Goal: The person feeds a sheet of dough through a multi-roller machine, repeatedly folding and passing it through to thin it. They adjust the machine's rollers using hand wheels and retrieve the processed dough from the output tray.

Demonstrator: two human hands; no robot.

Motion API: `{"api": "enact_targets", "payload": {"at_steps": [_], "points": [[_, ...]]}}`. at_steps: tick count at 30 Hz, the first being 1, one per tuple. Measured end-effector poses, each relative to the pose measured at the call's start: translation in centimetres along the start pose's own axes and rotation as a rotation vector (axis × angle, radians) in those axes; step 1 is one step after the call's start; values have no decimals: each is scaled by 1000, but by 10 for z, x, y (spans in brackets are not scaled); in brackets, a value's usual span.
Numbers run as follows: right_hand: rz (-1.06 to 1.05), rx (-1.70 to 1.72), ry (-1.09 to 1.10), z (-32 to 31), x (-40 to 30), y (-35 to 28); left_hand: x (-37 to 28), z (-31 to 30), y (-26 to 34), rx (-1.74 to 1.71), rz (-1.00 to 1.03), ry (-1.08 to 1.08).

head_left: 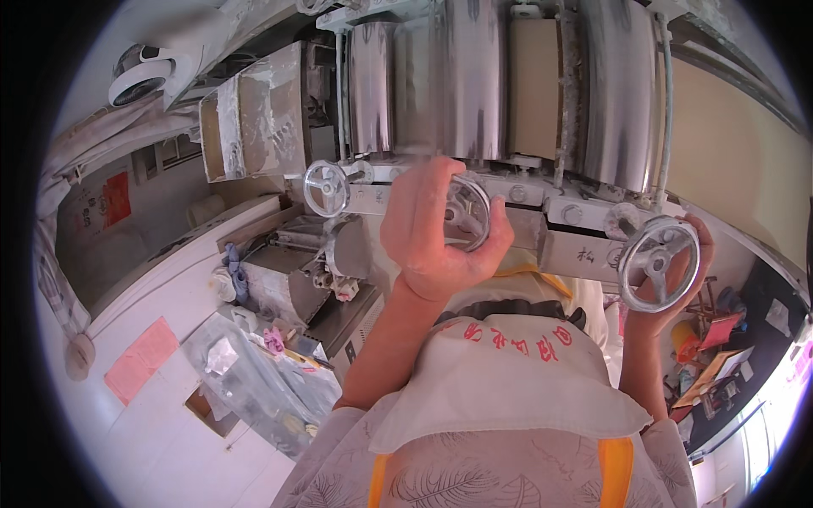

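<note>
My left hand [422,238] is wrapped around the rim of the middle metal handwheel [481,219], its thumb on the wheel's right side. Over at the right, my right hand [693,267] grips the outer rim of a larger spoked handwheel [660,263]; the wheel hides part of the palm. Both wheels sit on the front of a roller machine. Above them stand its shiny metal rollers, among them a middle roller [479,82] and a right roller [619,95]. A third handwheel [326,188] at the left is untouched. The machine's front plate [575,257] bears writing.
A worn, whitish-coated box [270,120] juts out at the left. Below it are a motor-like metal unit [273,279] and a plastic-covered bundle [260,374]. A white fan [143,82] is at upper left. Clutter with a red chair [721,330] lies at right.
</note>
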State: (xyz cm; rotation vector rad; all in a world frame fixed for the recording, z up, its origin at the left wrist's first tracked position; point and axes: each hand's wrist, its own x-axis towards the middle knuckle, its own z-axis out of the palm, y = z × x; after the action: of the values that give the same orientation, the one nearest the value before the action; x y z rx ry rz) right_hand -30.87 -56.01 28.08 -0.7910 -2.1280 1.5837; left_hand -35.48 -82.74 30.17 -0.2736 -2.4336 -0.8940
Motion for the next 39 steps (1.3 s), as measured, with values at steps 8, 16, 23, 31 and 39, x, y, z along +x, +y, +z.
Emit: {"api": "enact_targets", "payload": {"at_steps": [8, 16, 23, 31, 39], "points": [[3, -17, 10, 1, -3, -3, -1, 1, 5, 10, -58, 10], [-82, -102, -26, 0, -2, -6, -2, 3, 9, 39, -85, 38], [-78, -78, -56, -2, -1, -6, -2, 4, 10, 74, -82, 39], [-31, -14, -69, -5, -1, 3, -1, 3, 11, 73, -93, 43], [-13, 75, -55, -4, -1, 3, -4, 2, 13, 63, -132, 53]]}}
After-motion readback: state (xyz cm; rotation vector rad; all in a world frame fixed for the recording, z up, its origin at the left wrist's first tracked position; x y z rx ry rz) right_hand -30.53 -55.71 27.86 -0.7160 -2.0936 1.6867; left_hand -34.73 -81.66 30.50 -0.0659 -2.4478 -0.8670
